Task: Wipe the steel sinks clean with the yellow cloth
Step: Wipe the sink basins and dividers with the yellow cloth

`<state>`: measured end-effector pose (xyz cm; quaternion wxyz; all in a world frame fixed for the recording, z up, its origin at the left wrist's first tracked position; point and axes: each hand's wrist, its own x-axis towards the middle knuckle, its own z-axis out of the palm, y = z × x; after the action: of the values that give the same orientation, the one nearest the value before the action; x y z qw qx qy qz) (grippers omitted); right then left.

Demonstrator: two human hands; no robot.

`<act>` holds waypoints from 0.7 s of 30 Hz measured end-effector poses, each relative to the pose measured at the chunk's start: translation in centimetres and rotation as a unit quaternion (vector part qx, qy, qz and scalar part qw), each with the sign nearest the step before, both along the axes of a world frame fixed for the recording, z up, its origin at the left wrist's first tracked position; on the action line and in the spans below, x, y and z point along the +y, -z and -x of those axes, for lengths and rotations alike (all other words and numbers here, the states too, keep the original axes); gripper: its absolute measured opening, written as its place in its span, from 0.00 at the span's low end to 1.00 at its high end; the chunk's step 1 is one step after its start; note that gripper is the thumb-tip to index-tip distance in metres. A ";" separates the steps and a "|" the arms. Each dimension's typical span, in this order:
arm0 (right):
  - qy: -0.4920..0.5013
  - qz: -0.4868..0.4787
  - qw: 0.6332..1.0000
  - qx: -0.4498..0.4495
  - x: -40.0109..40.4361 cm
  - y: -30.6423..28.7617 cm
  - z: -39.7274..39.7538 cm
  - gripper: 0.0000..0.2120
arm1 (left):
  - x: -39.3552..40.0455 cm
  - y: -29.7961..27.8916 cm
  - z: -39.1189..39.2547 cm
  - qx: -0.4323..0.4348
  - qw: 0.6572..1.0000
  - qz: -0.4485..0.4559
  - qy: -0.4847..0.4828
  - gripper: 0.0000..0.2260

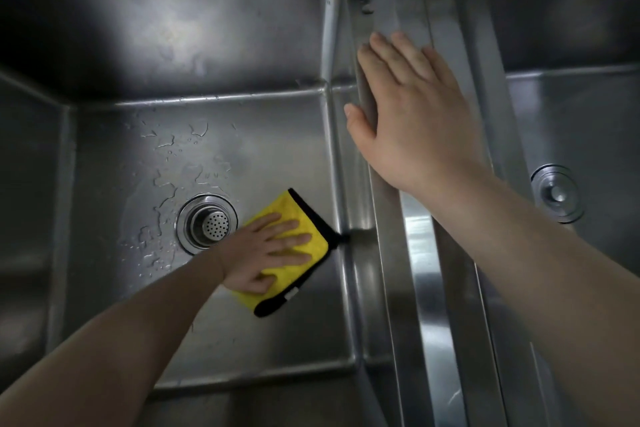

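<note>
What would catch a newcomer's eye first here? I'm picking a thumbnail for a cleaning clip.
The yellow cloth stands out, pressed flat on the left sink floor by the left hand, beside the strainer drain. Next, the right hand lies open on the steel divider between the basins. Water droplets glint behind the drain.

Yellow cloth (313, 239) with black edging, folded, flat on floor of left sink (263, 149), just right of drain strainer (207, 221). Water droplets scattered on sink floor around strainer. Right sink (588, 121) beyond steel divider ridge (420, 246), own drain (557, 193) visible.
</note>
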<state>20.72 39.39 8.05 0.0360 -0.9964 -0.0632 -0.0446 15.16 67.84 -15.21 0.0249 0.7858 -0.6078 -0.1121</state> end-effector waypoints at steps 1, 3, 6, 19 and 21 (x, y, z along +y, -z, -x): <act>0.001 -0.001 1.000 0.001 0.0 0.0 0.0 0.30 | 0.0 0.0 -0.9 -0.005 1.000 -0.007 -0.014 0.35; 0.002 -0.004 1.000 0.005 0.0 -0.1 -0.1 0.30 | -0.2 0.1 -1.9 -0.016 0.996 -0.010 -0.082 0.33; 0.003 -0.001 1.000 0.011 0.0 -0.2 -0.1 0.29 | -1.5 -0.4 -1.2 -0.001 0.934 -0.012 -0.357 0.32; -0.003 -0.035 0.999 0.007 0.1 -0.7 0.0 0.29 | -1.7 -0.9 6.1 0.007 0.891 -0.039 -0.452 0.31; -0.009 -0.042 0.999 -0.001 0.0 -0.6 0.0 0.28 | -0.9 -0.9 7.1 0.003 0.916 -0.031 -0.401 0.32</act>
<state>20.74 39.41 8.64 0.0783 -0.9933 -0.0699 -0.0478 8.05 66.93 -14.35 0.0450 0.9635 -0.2379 -0.1143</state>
